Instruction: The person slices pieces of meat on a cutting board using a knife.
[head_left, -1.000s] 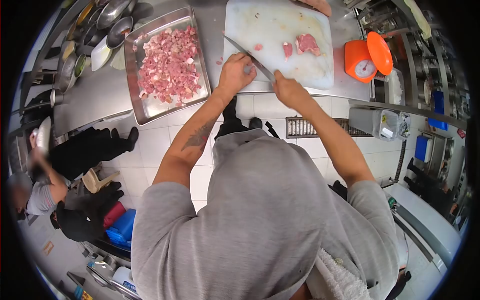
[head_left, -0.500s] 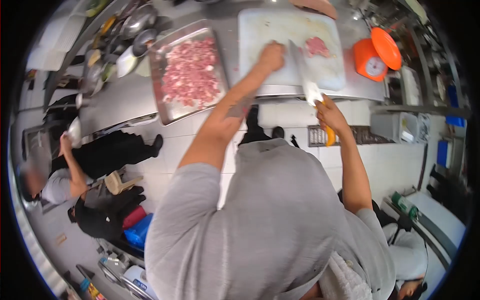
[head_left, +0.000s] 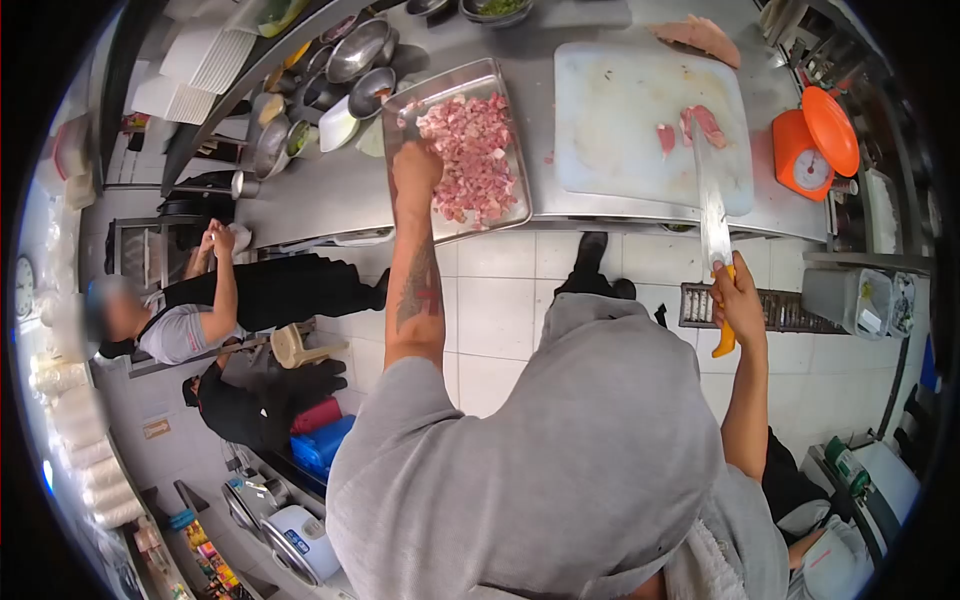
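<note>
My right hand (head_left: pixel 737 298) is wrapped round the yellow handle of a large knife (head_left: pixel 714 215). The blade points away from me over the white cutting board (head_left: pixel 615 110), its tip beside a piece of raw meat (head_left: pixel 707 124). A smaller meat piece (head_left: pixel 666 138) lies to the left of the tip. My left hand (head_left: pixel 416 170) is over the left side of a metal tray (head_left: pixel 403 108), its fingers curled and pointing down; whatever they hold is hidden. Chopped raw meat (head_left: pixel 470 155) covers much of the tray, right beside this hand.
An orange kitchen scale (head_left: pixel 802 155) stands right of the board, and a large slab of meat (head_left: pixel 698 42) lies behind it. Metal bowls (head_left: pixel 362 52) crowd the counter's left. Co-workers (head_left: pixel 190 325) are at the left, another person (head_left: pixel 830 550) at lower right.
My left hand has moved left from the cutting board to the tray. The knife remains in my right hand, its tip now by the meat. The camera view has shifted left.
</note>
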